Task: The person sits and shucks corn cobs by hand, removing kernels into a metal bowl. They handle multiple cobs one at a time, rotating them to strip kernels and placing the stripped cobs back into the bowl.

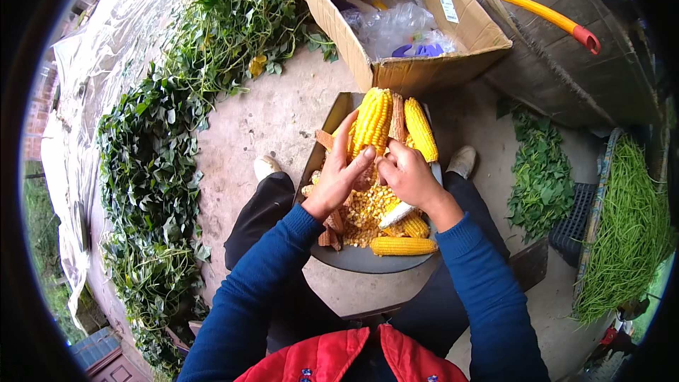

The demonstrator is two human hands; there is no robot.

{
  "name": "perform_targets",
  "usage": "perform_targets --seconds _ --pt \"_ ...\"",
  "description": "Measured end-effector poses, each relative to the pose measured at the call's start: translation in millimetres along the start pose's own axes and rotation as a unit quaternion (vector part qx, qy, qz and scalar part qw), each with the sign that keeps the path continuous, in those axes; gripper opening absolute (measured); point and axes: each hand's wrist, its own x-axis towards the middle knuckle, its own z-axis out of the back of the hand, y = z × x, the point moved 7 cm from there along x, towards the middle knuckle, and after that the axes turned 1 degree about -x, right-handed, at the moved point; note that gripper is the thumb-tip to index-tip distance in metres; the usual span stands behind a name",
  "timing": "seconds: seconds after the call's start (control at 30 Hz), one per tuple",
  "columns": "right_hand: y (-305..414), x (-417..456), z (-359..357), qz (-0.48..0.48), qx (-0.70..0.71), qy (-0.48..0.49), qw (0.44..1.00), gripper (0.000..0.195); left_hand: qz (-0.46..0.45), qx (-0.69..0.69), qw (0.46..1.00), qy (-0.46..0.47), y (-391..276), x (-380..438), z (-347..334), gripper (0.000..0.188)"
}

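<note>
A yellow ear of corn (pixel 371 119) points away from me over a dark metal pan (pixel 342 261) between my legs. My left hand (pixel 338 172) grips the ear from its left side, fingers stretched along it and thumb across the near end. Curled fingers of my right hand (pixel 416 172) press against the ear's near right end; their tips are partly hidden. Loose kernels (pixel 366 212) cover the pan's middle. Stripped cobs (pixel 334 231) lie at its left. Another full ear (pixel 420 130) rests at the far right, and one more (pixel 403 246) at the near edge. A whitish cob (pixel 397 216) lies below my right hand.
Beyond the pan stands an open cardboard box (pixel 440 71) holding plastic bags and a purple glove. Leafy vines (pixel 154 170) line the left. At right are cut leaves (pixel 541 175), a black crate (pixel 575 217) and a basket of thin green stalks (pixel 628 233). A yellow handle (pixel 525 2) juts beside the box.
</note>
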Motion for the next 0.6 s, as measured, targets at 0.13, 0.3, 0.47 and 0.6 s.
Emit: perform_targets --seconds 0.13,0.3,0.47,0.6 --pt "15 -5 -2 0.037 -0.023 -0.03 0.999 0.017 0.057 0.055 0.996 -0.044 13 6 5 0.067" --pt "11 -4 5 0.009 -0.026 -0.02 0.999 0.016 0.004 0.022 1.0 0.007 14 5 0 0.063" --pt "4 -5 0 -0.008 0.02 -0.039 0.999 0.014 0.014 -0.038 0.999 0.011 19 7 5 0.054" --pt "0 -6 -3 -0.014 0.03 -0.057 0.998 0.014 0.007 -0.139 0.99 0.006 17 7 -4 0.051"
